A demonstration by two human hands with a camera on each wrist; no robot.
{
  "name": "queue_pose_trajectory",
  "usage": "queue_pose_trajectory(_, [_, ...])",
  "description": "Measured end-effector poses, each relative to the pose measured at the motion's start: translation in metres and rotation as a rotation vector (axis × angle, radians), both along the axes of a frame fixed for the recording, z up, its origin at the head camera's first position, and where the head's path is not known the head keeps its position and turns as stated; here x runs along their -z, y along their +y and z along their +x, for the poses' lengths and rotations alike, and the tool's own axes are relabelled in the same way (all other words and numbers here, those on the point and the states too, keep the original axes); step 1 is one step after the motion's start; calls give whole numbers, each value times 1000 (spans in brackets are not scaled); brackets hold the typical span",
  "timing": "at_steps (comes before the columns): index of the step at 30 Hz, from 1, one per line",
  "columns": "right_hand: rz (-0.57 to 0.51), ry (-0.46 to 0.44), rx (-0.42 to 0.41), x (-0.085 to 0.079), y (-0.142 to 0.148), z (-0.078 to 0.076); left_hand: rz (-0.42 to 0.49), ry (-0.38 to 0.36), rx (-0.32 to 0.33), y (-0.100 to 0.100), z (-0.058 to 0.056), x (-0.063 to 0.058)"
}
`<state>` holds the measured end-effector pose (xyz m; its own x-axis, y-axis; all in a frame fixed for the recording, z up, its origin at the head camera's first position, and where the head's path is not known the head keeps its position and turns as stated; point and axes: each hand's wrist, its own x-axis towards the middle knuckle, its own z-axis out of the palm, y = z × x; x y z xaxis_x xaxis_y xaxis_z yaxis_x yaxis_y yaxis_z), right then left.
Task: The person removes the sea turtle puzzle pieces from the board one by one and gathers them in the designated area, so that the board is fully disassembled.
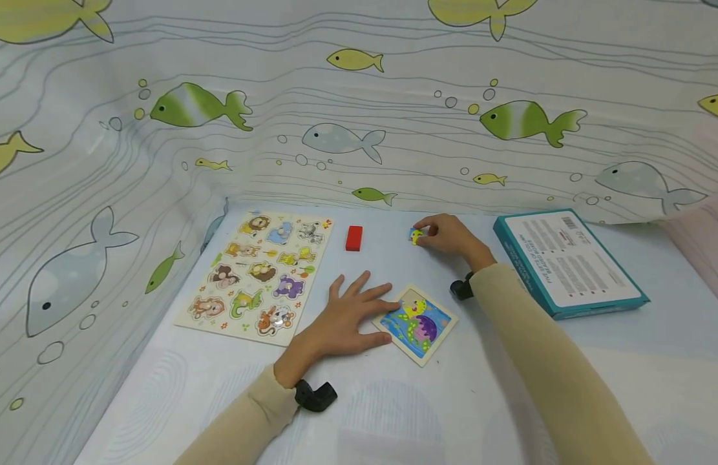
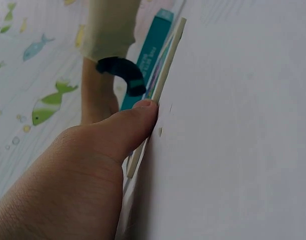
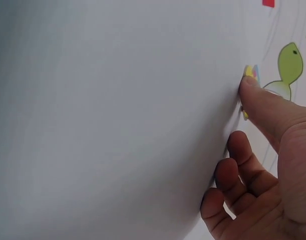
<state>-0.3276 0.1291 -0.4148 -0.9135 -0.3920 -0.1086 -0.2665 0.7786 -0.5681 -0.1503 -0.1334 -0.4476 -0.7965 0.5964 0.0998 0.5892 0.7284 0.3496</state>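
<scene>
A small square jigsaw puzzle [image 1: 424, 328] with a turtle picture and a pale wooden frame lies turned on the table. My left hand [image 1: 354, 318] is spread beside it, with the index finger and thumb touching its left side; in the left wrist view the thumb [image 2: 127, 125] rests against the frame's edge. Farther back, my right hand [image 1: 448, 235] pinches a blue and yellow puzzle piece [image 1: 415, 236] between thumb and fingers at the tabletop. The right wrist view shows the thumb over this piece [image 3: 249, 71], largely hiding it, with the other fingers curled below.
An animal peg puzzle board [image 1: 283, 278] lies on the left. A red block [image 1: 354, 238] sits between it and my right hand. On the right lies a teal and white box [image 1: 570, 261]. A fish-patterned sheet [image 1: 347, 103] rises behind the table.
</scene>
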Motion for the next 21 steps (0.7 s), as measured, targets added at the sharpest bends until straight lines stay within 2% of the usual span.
queue_pose_trajectory(8, [16,7,-12,-2,0,2,0,3,-4,1,-1,-1])
queue_pose_trajectory(13, [-21,-24,-15,-4,7,8,-2,5,-1,1,-1,-1])
queue_pose_trajectory(17, [-57,-73,-31,-4,15,22,-10,-6,-4,1,0,0])
queue_pose_trajectory(21, [-95,-133,-107,-3,24,46,4,7,-9,1,0,0])
